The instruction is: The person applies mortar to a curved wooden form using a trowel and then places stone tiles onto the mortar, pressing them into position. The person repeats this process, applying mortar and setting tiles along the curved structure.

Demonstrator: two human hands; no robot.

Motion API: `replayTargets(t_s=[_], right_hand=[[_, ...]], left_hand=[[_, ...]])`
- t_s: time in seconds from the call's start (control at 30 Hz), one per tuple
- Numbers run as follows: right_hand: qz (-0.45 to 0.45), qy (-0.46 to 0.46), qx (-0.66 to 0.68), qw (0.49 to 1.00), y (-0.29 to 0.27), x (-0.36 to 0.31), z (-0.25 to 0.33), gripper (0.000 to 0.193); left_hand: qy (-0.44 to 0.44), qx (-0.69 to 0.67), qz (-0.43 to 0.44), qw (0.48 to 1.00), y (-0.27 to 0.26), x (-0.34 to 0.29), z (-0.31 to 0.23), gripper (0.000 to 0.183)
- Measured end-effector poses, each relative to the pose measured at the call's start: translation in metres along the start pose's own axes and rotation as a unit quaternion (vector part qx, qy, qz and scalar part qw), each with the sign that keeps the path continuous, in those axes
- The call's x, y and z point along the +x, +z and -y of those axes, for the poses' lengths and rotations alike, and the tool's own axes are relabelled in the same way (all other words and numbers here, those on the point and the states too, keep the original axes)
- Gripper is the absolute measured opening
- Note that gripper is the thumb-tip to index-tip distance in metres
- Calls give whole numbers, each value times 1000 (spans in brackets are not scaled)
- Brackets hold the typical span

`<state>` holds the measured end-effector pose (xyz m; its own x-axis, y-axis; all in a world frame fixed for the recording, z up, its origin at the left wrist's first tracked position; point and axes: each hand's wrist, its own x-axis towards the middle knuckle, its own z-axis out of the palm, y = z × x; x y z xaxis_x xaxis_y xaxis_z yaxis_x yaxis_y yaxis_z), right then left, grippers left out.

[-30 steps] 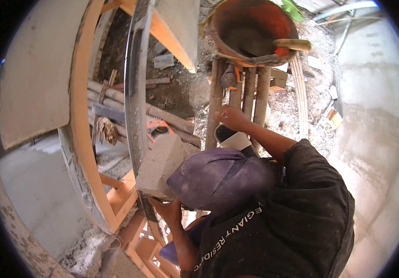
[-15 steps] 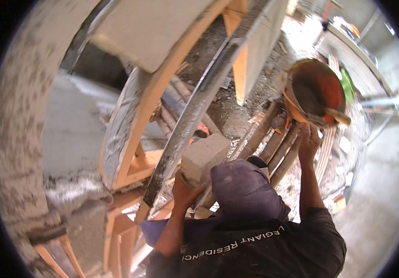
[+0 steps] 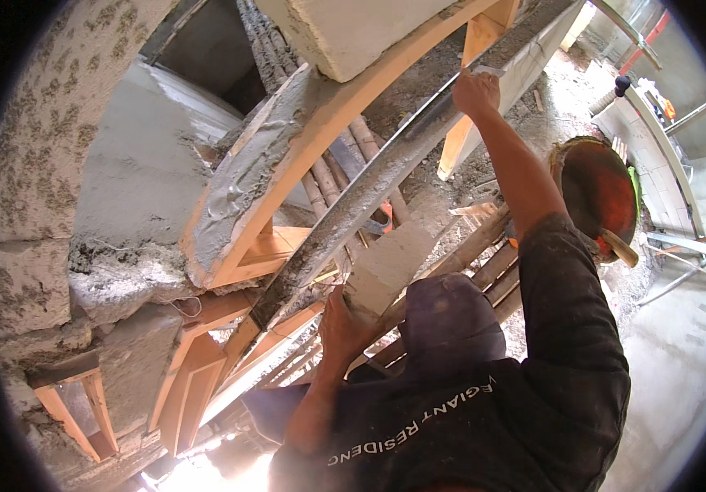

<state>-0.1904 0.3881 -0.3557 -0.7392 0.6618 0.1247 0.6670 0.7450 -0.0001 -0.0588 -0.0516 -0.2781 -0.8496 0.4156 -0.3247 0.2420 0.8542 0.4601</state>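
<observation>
My left hand (image 3: 343,330) grips the near left side of a pale lightweight concrete block (image 3: 390,266), tilted in front of my raised knee (image 3: 454,316) in purple-grey trousers. My right arm reaches up and forward. My right hand (image 3: 477,92) is closed at the upper edge of a long, mortar-stained straight bar (image 3: 353,201), which slopes from lower left to upper right; a small whitish bit by its fingers is too small to name. Left of the bar stands a curved wooden form (image 3: 320,119), with wet grey mortar (image 3: 250,184) on its face and another pale block (image 3: 361,37) on top.
An orange-red bucket (image 3: 595,176) stands at right with a wooden tool handle (image 3: 618,248) across its rim. Round poles (image 3: 472,246) lie below my knee. A rough block wall (image 3: 29,164) rises at left; wooden framing (image 3: 197,373) sits lower left. Debris covers the ground.
My right hand has moved from the bucket's rim up and left to the bar. The left hand still holds the block. The view has shifted, so the bucket appears farther right.
</observation>
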Motion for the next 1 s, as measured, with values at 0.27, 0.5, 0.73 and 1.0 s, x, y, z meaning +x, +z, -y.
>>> replayTargets(t_s=[0.27,0.5,0.73,1.0], right_hand=[[2,90,-25,996,38,21,13,53],[51,92,-31,994,66,48,3,34],[35,190,-13,981,75,51,17,59],[11,232,67,970,40,40,14,62]], left_hand=[[5,-24,-48,999,9,-1,5,83],[-12,-28,-38,999,7,-10,12,79],[-31,-67,-40,996,0,-17,15,74],[-1,-75,-34,997,1,-12,20,76]])
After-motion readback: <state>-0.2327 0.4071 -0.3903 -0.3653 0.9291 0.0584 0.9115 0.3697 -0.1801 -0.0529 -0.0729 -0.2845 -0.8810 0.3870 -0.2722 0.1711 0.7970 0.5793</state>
